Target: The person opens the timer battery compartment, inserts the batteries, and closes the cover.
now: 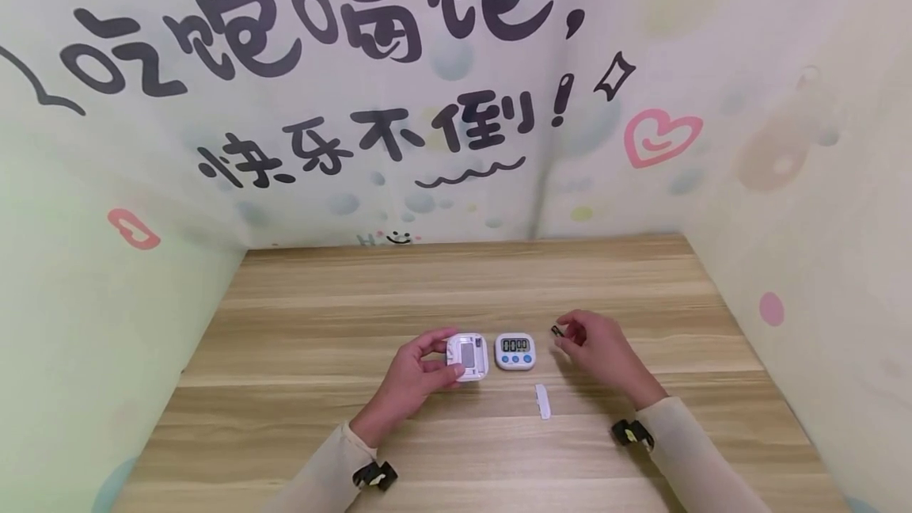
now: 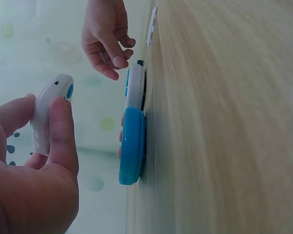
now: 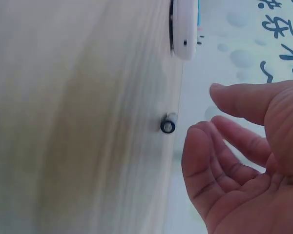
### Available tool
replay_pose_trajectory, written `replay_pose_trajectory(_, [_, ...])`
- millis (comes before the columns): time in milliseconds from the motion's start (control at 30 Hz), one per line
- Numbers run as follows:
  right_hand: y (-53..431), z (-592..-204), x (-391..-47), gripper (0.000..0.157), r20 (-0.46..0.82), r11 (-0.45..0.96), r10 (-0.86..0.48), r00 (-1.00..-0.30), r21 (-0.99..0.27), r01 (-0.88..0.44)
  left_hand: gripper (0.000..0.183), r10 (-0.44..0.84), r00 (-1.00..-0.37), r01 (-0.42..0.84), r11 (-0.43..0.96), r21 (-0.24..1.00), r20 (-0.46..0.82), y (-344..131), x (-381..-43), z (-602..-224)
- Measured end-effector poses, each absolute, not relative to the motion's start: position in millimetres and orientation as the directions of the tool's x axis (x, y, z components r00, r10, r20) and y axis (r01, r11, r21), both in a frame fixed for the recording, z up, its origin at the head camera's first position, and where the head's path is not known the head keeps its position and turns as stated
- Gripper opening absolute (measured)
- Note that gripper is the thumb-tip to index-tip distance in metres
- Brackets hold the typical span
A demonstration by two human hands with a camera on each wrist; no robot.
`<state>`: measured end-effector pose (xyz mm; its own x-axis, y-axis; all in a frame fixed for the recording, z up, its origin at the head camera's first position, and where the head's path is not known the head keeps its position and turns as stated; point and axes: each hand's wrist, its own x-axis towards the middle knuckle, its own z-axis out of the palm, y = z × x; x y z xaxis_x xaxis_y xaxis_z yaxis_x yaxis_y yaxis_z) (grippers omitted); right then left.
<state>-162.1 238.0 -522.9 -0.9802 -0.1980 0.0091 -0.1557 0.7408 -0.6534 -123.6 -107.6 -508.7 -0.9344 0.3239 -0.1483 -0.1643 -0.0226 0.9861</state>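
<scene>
My left hand (image 1: 413, 370) grips a white digital timer (image 1: 476, 366), its back turned up with an uncovered battery compartment. In the left wrist view the thumb and fingers (image 2: 62, 141) pinch its edges above the table. Another white timer (image 1: 514, 364) with blue buttons lies face up beside it, its display showing zeros. My right hand (image 1: 597, 345) hovers with loosely bent fingers by a small black battery (image 3: 168, 126) on the wood; the right wrist view shows a gap between the fingertips and it. A thin white battery cover (image 1: 544, 402) lies nearer me.
A blue timer (image 2: 132, 146) with pink buttons rests on the wooden table (image 1: 456, 283), seen in the left wrist view but hidden in the head view. Printed curtain-like walls (image 1: 456, 212) enclose the table's back and sides.
</scene>
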Motion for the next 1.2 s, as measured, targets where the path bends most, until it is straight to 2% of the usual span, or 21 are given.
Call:
replay_pose_trajectory(333, [239,-528,-177,0.034,-0.093,0.786,-0.162,-0.982,-0.615,-0.071,0.067,0.342,-0.930,-0.162,-0.042,0.986,-0.139,-107,-124,-512])
replay_pose_trajectory(500, [239,-532,-181,0.029,-0.129,0.800,-0.162,-0.978,-0.598,-0.054,0.065,0.348,-0.926,-0.177,-0.061,0.982,-0.145,-107,-124,-514])
replay_pose_trajectory(700, [238,-532,-182,0.019,-0.126,0.808,-0.175,-0.976,-0.585,-0.069,0.064,0.353,-0.925,-0.170,-0.057,0.984,-0.140,-107,-124,-514])
replay_pose_trajectory(967, [233,-529,-177,0.015,-0.131,0.763,-0.199,-0.971,-0.642,-0.070,0.064,0.355,-0.925,-0.166,-0.059,0.984,-0.134,-106,-123,-513])
replay_pose_trajectory(1200, [228,-524,-171,0.011,-0.066,0.725,-0.216,-0.974,-0.679,-0.114,0.063,0.353,-0.926,-0.169,-0.068,0.983,-0.135,-105,-122,-513])
